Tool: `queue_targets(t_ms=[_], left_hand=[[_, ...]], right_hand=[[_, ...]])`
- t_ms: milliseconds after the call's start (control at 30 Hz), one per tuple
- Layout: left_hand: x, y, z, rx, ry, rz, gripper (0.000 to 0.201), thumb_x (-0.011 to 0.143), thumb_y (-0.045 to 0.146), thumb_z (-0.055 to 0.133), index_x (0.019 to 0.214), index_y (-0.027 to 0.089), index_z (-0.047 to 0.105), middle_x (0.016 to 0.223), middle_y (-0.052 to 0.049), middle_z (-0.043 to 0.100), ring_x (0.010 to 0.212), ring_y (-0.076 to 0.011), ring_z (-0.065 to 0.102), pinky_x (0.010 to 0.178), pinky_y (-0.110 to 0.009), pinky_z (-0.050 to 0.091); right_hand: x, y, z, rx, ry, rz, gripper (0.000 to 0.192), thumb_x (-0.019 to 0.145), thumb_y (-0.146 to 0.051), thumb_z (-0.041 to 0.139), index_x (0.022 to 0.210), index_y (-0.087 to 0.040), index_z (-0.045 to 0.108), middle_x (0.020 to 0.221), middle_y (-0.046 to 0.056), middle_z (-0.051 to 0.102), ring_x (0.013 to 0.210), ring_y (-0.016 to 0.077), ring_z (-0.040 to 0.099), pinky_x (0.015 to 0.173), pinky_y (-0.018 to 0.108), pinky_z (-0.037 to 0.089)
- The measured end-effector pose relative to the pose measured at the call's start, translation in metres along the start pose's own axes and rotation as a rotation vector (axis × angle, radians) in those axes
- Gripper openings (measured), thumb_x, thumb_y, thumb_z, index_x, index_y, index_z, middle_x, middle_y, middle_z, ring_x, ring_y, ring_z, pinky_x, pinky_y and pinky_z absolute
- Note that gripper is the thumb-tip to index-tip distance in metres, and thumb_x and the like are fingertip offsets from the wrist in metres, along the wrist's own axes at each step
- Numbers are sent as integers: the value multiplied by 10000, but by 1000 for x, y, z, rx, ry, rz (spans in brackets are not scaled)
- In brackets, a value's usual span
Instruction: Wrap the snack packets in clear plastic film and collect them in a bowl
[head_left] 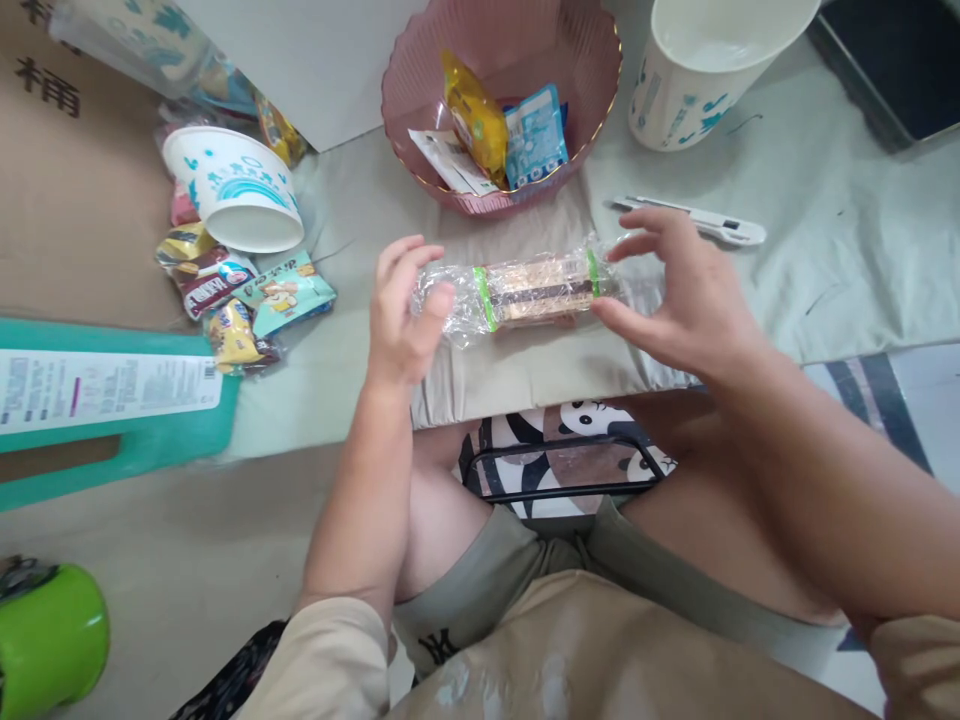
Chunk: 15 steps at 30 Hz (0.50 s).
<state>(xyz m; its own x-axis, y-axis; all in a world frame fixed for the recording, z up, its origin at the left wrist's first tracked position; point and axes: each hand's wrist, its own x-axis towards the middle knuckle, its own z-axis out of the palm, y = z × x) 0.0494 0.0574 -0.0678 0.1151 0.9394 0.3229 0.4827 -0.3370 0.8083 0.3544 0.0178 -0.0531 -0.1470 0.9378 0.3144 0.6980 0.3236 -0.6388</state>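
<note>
While the wrapped wafer bar (536,290) is still sealed before the pink bowl (592,130), left hand (401,315) and right hand (679,295) pinch its ends

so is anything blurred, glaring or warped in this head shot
Head view: soft even daylight, faint shadows. The clear wrapped snack bar glints with small highlights between left hand and right hand. Wide-lens bending tilts the paper cup at the edge; focus is fairly sharp.

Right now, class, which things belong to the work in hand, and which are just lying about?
In hand: left hand, right hand, clear-wrapped wafer bar.
Lying about: pink ribbed plastic bowl, tipped paper cup, white utility knife, loose snack packets.
</note>
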Motion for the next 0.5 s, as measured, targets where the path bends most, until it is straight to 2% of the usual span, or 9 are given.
queue_targets(t_ms=[67,167,267,367,433,500], left_hand=[[-3,7,3,111,-85,63,625,727,712,780,1163,272,696,1440,-112,576,1450,-347,479,1235,-541,400],[-8,14,3,189,-121,48,463,659,505,900,1022,292,708,1501,-92,532,1522,-389,400,1262,-577,374],[-11,16,0,218,-114,37,236,693,337,865,844,275,694,1479,-75,545,1554,-398,361,1272,-614,358],[-11,19,-5,194,-36,132,113,731,249,793,758,267,685,1405,-89,582,1547,-370,386,1270,-591,385],[-12,24,-7,163,23,215,88,725,225,756,731,270,680,1283,-88,646,1425,-339,532,1211,-560,466],[-14,31,-10,151,27,222,74,708,228,721,701,268,660,1050,-68,713,1123,-284,694,1034,-512,587]], right_hand=[[1,-2,1,27,-44,88,600,784,-293,689,1363,-206,558,972,83,774,935,302,722,909,516,583],[2,-1,-2,114,-74,141,430,779,-189,627,1205,-249,641,887,39,742,871,260,720,852,458,596],[2,-2,-10,205,-99,113,157,778,-157,598,889,-255,650,853,42,721,852,265,718,831,469,592],[0,-6,-17,304,-57,36,116,771,-156,608,734,-258,567,945,67,740,945,280,720,910,495,580],[-2,-9,-21,406,-77,-14,138,765,-157,621,712,-258,543,1025,67,761,969,266,723,912,471,582],[-4,-11,-23,502,-184,-26,154,777,-158,620,702,-257,529,964,40,783,873,236,731,828,420,593]])
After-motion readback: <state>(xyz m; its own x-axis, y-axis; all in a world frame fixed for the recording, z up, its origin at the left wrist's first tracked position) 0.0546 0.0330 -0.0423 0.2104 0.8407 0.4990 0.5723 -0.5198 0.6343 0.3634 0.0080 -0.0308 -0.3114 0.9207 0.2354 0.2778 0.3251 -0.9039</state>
